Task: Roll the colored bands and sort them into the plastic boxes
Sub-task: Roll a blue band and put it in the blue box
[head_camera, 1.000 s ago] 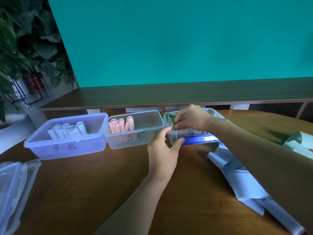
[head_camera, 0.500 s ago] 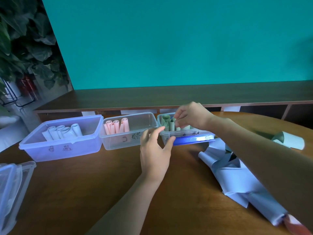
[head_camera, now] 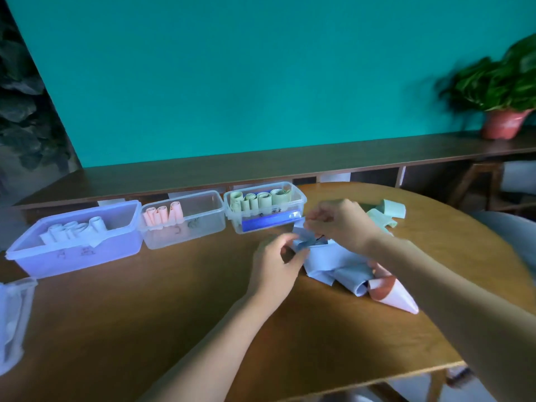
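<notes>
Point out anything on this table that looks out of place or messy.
Nothing is spilled or damaged. The one untidy spot is the heap of unrolled bands lying tangled right of the boxes, with a loose green band behind it. The rolls in all three boxes stand sorted by colour.

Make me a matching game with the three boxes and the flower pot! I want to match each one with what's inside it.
Things:
1. left box
2. middle box
3. right box
4. flower pot

What is inside:
a. green rolls
b. a leafy plant
c. pale blue rolls
d. pink rolls

Pairs: 1-c, 2-d, 3-a, 4-b
</notes>
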### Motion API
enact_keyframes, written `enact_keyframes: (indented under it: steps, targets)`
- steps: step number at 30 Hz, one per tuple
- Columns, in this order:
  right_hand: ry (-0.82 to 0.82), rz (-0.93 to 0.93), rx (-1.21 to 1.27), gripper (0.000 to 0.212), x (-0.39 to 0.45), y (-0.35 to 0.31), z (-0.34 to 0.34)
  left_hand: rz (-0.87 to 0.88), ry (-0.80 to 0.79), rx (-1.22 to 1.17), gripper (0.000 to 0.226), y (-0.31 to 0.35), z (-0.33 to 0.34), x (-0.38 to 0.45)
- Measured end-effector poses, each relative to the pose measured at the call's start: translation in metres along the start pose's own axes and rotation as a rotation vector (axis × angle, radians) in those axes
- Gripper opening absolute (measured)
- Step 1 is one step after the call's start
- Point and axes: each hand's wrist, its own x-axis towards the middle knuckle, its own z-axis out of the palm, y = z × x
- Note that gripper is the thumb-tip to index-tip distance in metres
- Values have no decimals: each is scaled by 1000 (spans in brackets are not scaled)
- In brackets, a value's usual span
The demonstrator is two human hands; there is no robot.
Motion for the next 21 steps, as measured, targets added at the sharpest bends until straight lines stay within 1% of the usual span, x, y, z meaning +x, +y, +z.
enact_keyframes:
  steps: [2,4,5,8,12,15,17,19,21]
  targets:
    - [-22,35,-42,4,-26,4,-2,-18,-70,32,28,8,5,-7]
    - [-38,56,-114,3,-51,6,-3,-86,-125,51,29,14,7,-10]
    - [-38,64,-161,7,-62,6,-4,-133,-141,52,30,15,6,-10]
    - [-1,65,-201,17,-85,6,-5,-249,-123,-3,28,20,4,-10]
    - [28,65,-126,20,-96,5,-3,-320,-75,-137,24,35,-4,-13]
    - [44,55,-48,33,-104,-3,0,-334,-2,-259,22,53,-14,-13]
    - [64,42,6,40,-106,-13,-1,-323,36,-357,24,68,-24,-10]
    - [110,31,94,47,-106,-23,-3,-284,66,-391,22,86,-35,-8]
    - [190,10,208,44,-106,-36,-7,-235,109,-387,18,104,-48,-7]
